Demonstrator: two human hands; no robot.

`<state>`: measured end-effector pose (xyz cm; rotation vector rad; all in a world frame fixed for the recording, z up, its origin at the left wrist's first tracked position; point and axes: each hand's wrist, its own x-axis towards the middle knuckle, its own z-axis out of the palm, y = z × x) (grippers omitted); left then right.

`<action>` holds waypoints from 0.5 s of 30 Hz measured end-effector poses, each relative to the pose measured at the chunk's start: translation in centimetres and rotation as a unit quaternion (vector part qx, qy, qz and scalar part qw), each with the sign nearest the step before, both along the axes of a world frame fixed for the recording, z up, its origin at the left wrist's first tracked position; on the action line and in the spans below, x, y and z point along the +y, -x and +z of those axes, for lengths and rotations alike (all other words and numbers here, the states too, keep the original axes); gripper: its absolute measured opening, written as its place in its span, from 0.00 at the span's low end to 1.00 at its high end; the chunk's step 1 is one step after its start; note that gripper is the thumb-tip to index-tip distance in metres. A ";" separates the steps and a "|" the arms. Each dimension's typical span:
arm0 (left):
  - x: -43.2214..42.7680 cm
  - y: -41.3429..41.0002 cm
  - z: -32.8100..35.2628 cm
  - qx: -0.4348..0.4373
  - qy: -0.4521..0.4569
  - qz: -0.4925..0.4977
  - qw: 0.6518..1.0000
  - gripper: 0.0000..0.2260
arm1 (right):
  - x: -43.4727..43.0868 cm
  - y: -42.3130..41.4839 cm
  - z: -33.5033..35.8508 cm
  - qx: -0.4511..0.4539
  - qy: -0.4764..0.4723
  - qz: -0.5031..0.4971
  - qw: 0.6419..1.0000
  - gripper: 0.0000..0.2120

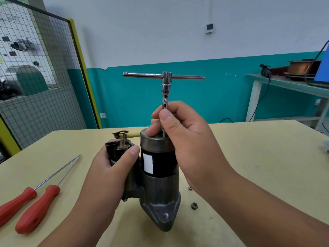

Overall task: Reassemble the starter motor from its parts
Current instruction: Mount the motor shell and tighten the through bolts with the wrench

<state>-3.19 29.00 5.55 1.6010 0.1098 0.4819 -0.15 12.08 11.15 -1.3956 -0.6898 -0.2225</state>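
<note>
One beige table (249, 148) bears the starter motor (160, 184) before a teal wall (195, 97).

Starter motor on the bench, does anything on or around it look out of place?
A loose nut and a smaller one lie on the table right of the starter motor. The terminal tab above the solenoid stud looks unfastened.

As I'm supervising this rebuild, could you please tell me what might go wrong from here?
The starter motor stands on its narrow nose, steadied by the left hand gripping the solenoid; torque could tip it. The right hand pinches the T-handle wrench by its shaft, so it may slip. A loose nut beside the base could get knocked away.
</note>
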 end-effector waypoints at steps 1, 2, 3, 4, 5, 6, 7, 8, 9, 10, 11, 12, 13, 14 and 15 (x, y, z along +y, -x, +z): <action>0.0 0.0 0.0 0.000 0.003 -0.001 1.000 0.23 | 0.0 0.0 0.0 0.000 0.000 0.002 1.000 0.09; 0.0 0.0 0.1 0.000 0.006 -0.002 1.000 0.23 | 0.0 0.1 0.0 -0.001 -0.001 0.002 1.000 0.08; -0.1 0.1 0.1 -0.001 0.007 -0.003 1.000 0.23 | 0.1 0.1 0.0 -0.002 -0.002 0.002 1.000 0.08; -0.1 0.1 0.1 -0.004 0.006 -0.004 1.000 0.23 | 0.1 0.1 0.0 -0.002 -0.005 0.003 1.000 0.08; -0.1 0.1 0.1 -0.006 0.004 -0.004 1.000 0.23 | 0.1 0.1 0.1 0.000 -0.007 0.004 1.000 0.09; 0.0 0.0 0.1 -0.007 0.001 -0.004 1.000 0.23 | 0.0 0.1 0.1 0.003 -0.006 0.005 1.000 0.09; -0.1 0.0 0.0 -0.007 0.000 -0.003 1.000 0.23 | 0.0 0.1 0.1 0.007 -0.005 0.006 1.000 0.10; 0.0 0.0 0.0 -0.006 0.000 -0.002 1.000 0.23 | 0.0 0.1 0.0 0.012 -0.004 0.007 1.000 0.10; 0.0 0.0 0.0 -0.006 0.000 0.000 1.000 0.23 | 0.0 0.1 0.0 0.016 -0.005 0.011 1.000 0.11; -0.1 0.0 0.0 -0.006 0.002 0.001 1.000 0.23 | 0.0 0.1 0.0 0.020 -0.008 0.014 1.000 0.12; -0.1 0.1 0.1 -0.007 0.004 0.003 1.000 0.23 | -0.1 0.1 0.0 0.022 -0.010 0.015 1.000 0.12; -0.1 0.1 0.1 -0.007 0.005 0.005 1.000 0.23 | -0.1 0.1 0.0 0.023 -0.010 0.014 1.000 0.12; -0.2 0.1 0.2 -0.008 0.004 0.007 1.000 0.23 | -0.1 0.1 0.0 0.022 -0.007 0.012 1.000 0.12; -0.2 0.1 0.2 -0.008 0.001 0.010 1.000 0.23 | -0.1 0.0 0.0 0.019 -0.002 0.009 1.000 0.12; -0.2 0.1 0.2 -0.008 -0.001 0.012 1.000 0.23 | 0.0 0.0 0.0 0.016 0.003 0.007 1.000 0.12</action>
